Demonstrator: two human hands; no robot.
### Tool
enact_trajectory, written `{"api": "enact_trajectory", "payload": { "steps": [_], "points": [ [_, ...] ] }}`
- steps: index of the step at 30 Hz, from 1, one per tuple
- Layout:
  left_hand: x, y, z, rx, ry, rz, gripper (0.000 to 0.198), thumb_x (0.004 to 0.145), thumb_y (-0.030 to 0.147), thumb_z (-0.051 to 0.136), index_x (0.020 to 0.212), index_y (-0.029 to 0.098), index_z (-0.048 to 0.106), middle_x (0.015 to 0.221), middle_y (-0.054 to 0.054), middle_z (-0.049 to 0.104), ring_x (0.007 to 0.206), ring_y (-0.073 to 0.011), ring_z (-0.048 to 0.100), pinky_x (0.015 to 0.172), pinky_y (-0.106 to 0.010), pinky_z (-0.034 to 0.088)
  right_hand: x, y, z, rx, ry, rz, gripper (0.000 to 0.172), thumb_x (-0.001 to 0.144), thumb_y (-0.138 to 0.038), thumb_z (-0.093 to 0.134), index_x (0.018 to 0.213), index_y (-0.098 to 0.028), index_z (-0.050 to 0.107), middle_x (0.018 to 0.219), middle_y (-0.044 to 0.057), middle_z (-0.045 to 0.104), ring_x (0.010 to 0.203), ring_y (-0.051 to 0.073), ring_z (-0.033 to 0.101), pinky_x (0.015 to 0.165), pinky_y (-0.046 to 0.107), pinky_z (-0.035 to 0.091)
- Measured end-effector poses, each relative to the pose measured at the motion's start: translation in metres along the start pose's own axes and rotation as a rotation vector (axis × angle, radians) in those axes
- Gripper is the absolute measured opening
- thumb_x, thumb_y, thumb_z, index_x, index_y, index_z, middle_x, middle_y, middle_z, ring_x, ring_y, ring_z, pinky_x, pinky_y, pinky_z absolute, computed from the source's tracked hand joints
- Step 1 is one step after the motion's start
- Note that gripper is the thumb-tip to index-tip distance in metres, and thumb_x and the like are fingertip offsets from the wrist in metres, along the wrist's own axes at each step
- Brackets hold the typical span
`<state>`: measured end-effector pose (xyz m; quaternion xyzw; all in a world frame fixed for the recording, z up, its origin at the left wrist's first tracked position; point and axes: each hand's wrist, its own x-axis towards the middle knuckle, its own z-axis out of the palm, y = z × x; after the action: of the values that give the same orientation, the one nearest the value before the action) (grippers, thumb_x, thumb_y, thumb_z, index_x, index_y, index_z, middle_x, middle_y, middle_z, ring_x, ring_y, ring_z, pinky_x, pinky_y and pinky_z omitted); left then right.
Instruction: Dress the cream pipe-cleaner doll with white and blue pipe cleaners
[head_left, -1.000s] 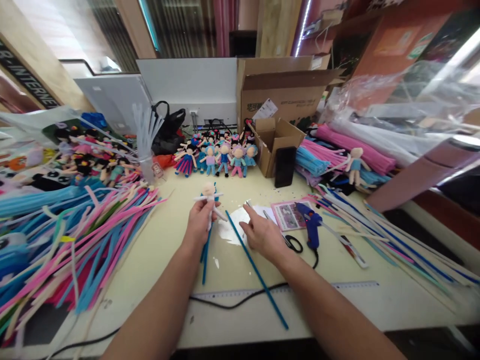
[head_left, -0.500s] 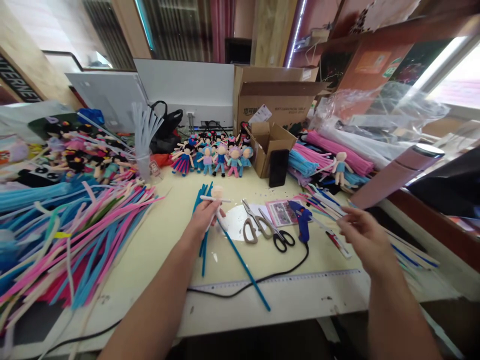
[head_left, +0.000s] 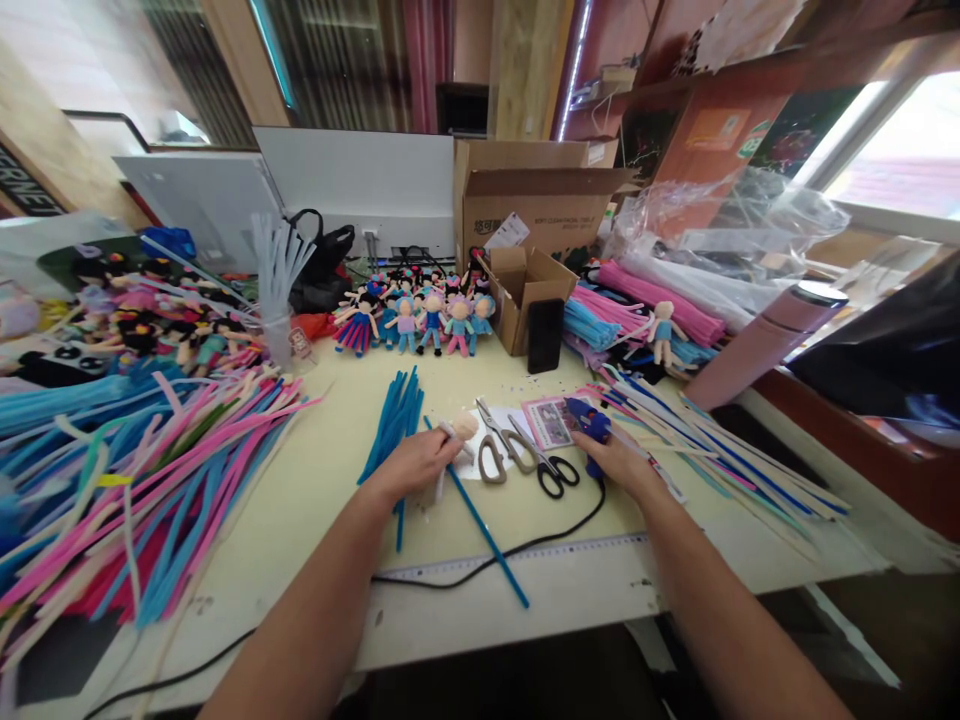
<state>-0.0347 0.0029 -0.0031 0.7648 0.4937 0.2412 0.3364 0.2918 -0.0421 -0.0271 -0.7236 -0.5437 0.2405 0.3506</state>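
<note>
My left hand point(head_left: 417, 462) is closed around a small unfinished doll point(head_left: 459, 432) with a pale head and white pipe-cleaner arms, held low over the cream table point(head_left: 315, 480). A single blue pipe cleaner point(head_left: 487, 535) lies slanted just under that hand, beside a bundle of blue pipe cleaners point(head_left: 394, 425). My right hand point(head_left: 619, 462) grips the blue glue gun point(head_left: 589, 425), whose black cord point(head_left: 517, 550) trails across the table. Two pairs of scissors point(head_left: 517, 455) lie between my hands.
Piles of pink, blue and white pipe cleaners point(head_left: 135, 480) cover the left side, more lie on the right point(head_left: 720, 440). Finished dolls point(head_left: 420, 315) stand in a row at the back near open cardboard boxes point(head_left: 525, 280), a black phone point(head_left: 545, 335) and a pink bottle point(head_left: 757, 345). A ruler point(head_left: 540, 555) lies near the front edge.
My right hand swung out to the right, then came back and took hold of the glue gun. My left hand lowered the doll toward the table.
</note>
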Motion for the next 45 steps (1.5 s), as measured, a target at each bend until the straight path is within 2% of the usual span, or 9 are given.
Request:
{"api": "enact_trajectory", "payload": {
  "steps": [4, 9, 14, 17, 20, 27, 33, 40, 45],
  "points": [
    [0.000, 0.003, 0.010, -0.035, 0.068, 0.055, 0.025, 0.073, 0.045, 0.059, 0.064, 0.021, 0.063, 0.065, -0.005, 0.064, 0.062, -0.0206, 0.056, 0.062, -0.026, 0.038, -0.006, -0.006, -0.004, -0.098, 0.041, 0.100, 0.033, 0.072, -0.052, 0.055, 0.067, -0.020, 0.063, 0.048, 0.000, 0.056, 0.052, 0.019, 0.055, 0.052, 0.030, 0.040],
    [0.004, 0.003, 0.017, -0.044, 0.059, 0.091, 0.024, 0.076, 0.041, 0.056, 0.080, 0.021, 0.068, 0.082, -0.009, 0.069, 0.078, -0.0245, 0.061, 0.072, -0.029, 0.041, -0.009, -0.023, -0.015, 0.144, 0.056, 0.092, 0.032, 0.067, -0.049, 0.064, 0.077, -0.019, 0.065, 0.054, -0.001, 0.057, 0.051, 0.017, 0.054, 0.049, 0.028, 0.041],
    [0.006, 0.004, 0.013, -0.003, 0.050, 0.078, 0.034, 0.083, 0.042, 0.047, 0.098, 0.019, 0.067, 0.100, -0.012, 0.069, 0.093, -0.0274, 0.061, 0.081, -0.032, 0.042, 0.004, -0.065, -0.006, 0.436, -0.126, 0.008, 0.034, 0.069, -0.050, 0.065, 0.073, -0.016, 0.061, 0.054, -0.002, 0.051, 0.049, 0.011, 0.047, 0.045, 0.024, 0.037],
    [0.004, 0.006, 0.007, 0.000, 0.034, 0.031, 0.037, 0.084, 0.044, 0.044, 0.096, 0.018, 0.067, 0.099, -0.011, 0.069, 0.092, -0.0271, 0.061, 0.080, -0.033, 0.042, 0.014, -0.090, 0.006, 0.570, -0.238, -0.070, 0.035, 0.073, -0.049, 0.062, 0.076, -0.015, 0.061, 0.053, -0.003, 0.049, 0.047, 0.008, 0.042, 0.042, 0.021, 0.030],
    [0.002, 0.008, 0.005, -0.052, 0.001, 0.027, 0.034, 0.084, 0.045, 0.045, 0.088, 0.020, 0.068, 0.092, -0.008, 0.070, 0.087, -0.0252, 0.062, 0.077, -0.031, 0.042, 0.020, -0.103, 0.017, 0.670, -0.333, -0.089, 0.034, 0.074, -0.050, 0.062, 0.076, -0.016, 0.061, 0.056, -0.003, 0.051, 0.046, 0.007, 0.042, 0.041, 0.021, 0.027],
    [0.005, 0.005, 0.011, -0.205, -0.014, -0.033, 0.031, 0.080, 0.044, 0.051, 0.076, 0.019, 0.069, 0.077, -0.006, 0.068, 0.071, -0.0210, 0.060, 0.065, -0.027, 0.044, 0.023, -0.091, 0.033, 0.717, -0.440, -0.048, 0.035, 0.076, -0.052, 0.059, 0.075, -0.018, 0.060, 0.057, -0.002, 0.051, 0.046, 0.009, 0.042, 0.040, 0.021, 0.026],
    [0.005, 0.007, 0.008, -0.411, -0.016, -0.196, 0.035, 0.078, 0.047, 0.055, 0.078, 0.015, 0.068, 0.066, -0.003, 0.060, 0.047, -0.0117, 0.050, 0.046, -0.024, 0.039, 0.017, -0.086, 0.037, 0.695, -0.493, 0.004, 0.037, 0.073, -0.052, 0.062, 0.075, -0.015, 0.060, 0.050, -0.002, 0.048, 0.044, 0.009, 0.040, 0.041, 0.022, 0.029],
    [0.008, 0.005, 0.008, -0.589, 0.093, -0.258, 0.037, 0.075, 0.049, 0.058, 0.072, 0.013, 0.061, 0.059, 0.000, 0.052, 0.047, -0.0083, 0.043, 0.045, -0.021, 0.033, 0.003, -0.094, 0.041, 0.669, -0.500, -0.015, 0.033, 0.070, -0.049, 0.067, 0.067, -0.016, 0.059, 0.050, -0.003, 0.047, 0.046, 0.008, 0.041, 0.042, 0.022, 0.028],
    [0.008, 0.007, 0.008, -0.863, 0.074, -0.301, 0.031, 0.071, 0.043, 0.063, 0.077, 0.013, 0.060, 0.070, -0.003, 0.060, 0.047, -0.0063, 0.042, 0.045, -0.021, 0.032, -0.004, -0.101, 0.041, 0.550, -0.475, -0.055, 0.037, 0.070, -0.051, 0.065, 0.061, -0.015, 0.057, 0.053, -0.002, 0.049, 0.049, 0.009, 0.043, 0.045, 0.023, 0.032]
  ]
}}
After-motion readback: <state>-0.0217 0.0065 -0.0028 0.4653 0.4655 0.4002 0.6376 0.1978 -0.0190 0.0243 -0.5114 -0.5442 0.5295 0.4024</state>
